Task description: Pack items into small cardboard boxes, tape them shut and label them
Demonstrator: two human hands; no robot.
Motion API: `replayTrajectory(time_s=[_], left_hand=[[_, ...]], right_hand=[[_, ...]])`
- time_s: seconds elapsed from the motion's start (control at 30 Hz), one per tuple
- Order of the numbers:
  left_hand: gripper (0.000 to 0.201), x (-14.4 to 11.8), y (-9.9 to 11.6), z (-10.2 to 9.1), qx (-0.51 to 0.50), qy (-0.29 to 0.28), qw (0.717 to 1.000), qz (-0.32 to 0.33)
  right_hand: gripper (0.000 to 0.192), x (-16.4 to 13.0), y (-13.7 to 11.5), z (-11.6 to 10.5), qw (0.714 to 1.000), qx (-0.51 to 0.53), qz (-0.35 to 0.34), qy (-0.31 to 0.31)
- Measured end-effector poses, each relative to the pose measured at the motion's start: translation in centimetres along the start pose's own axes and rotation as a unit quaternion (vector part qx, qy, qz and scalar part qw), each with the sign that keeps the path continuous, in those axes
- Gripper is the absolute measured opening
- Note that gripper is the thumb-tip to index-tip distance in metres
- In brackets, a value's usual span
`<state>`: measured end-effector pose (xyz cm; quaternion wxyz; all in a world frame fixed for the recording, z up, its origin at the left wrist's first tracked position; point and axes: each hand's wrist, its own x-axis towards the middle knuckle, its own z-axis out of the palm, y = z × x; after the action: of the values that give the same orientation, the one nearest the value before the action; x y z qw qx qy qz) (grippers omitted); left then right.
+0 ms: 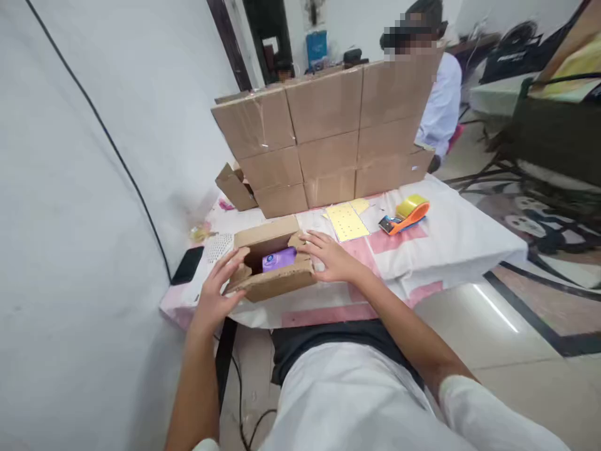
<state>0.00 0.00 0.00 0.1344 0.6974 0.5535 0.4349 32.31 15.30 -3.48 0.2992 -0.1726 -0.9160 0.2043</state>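
An open cardboard box point(282, 285) lies near the front edge of the table, its flaps raised. Inside it is a purple packet point(279, 259) with a small round blue mark; its lower part is hidden by the box's front wall. My left hand point(218, 293) grips the box's left end, thumb at the front and fingers over the flap. At the right end, my right hand point(331, 257) holds the end flap between fingers and thumb.
Stacked closed cartons point(328, 138) form a wall behind the box. A tape dispenser point(408, 216) and yellow dotted sheets point(347, 222) lie to the right. A black phone point(188, 266) is at the left edge, beside the wall. Another person point(441, 100) sits beyond the cartons.
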Motion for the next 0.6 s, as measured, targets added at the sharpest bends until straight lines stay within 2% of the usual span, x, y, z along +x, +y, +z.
replayTrajectory(time_s=[0.1,0.17,0.3,0.37,0.43,0.5,0.6], left_hand=[[0.052,1.3,-1.1,1.5,0.009,0.137,0.987,-0.079],[0.048,2.1,-1.6,2.4,0.057,0.193,0.975,-0.099],[0.05,3.0,-1.5,4.0,0.184,0.22,0.954,-0.091],[0.054,3.1,-1.1,4.5,0.239,0.228,0.937,-0.111],[0.058,3.0,-0.5,4.8,0.289,0.229,0.922,-0.121],[0.058,3.0,0.1,5.0,0.321,0.207,0.92,-0.091],[0.043,3.0,0.6,5.6,0.326,0.084,0.942,0.013]], right_hand=[[0.085,-0.3,1.3,-1.0,0.991,0.135,-0.019,0.004],[0.083,0.2,2.1,-1.0,0.972,0.227,0.03,0.045],[0.083,2.9,3.4,1.0,0.893,0.381,0.196,0.137],[0.082,4.0,3.4,2.2,0.871,0.423,0.192,0.159],[0.071,4.3,3.0,3.0,0.882,0.411,0.129,0.188],[0.054,4.1,2.4,3.2,0.916,0.34,0.059,0.203],[0.038,3.2,1.7,2.7,0.958,0.212,0.005,0.192]])
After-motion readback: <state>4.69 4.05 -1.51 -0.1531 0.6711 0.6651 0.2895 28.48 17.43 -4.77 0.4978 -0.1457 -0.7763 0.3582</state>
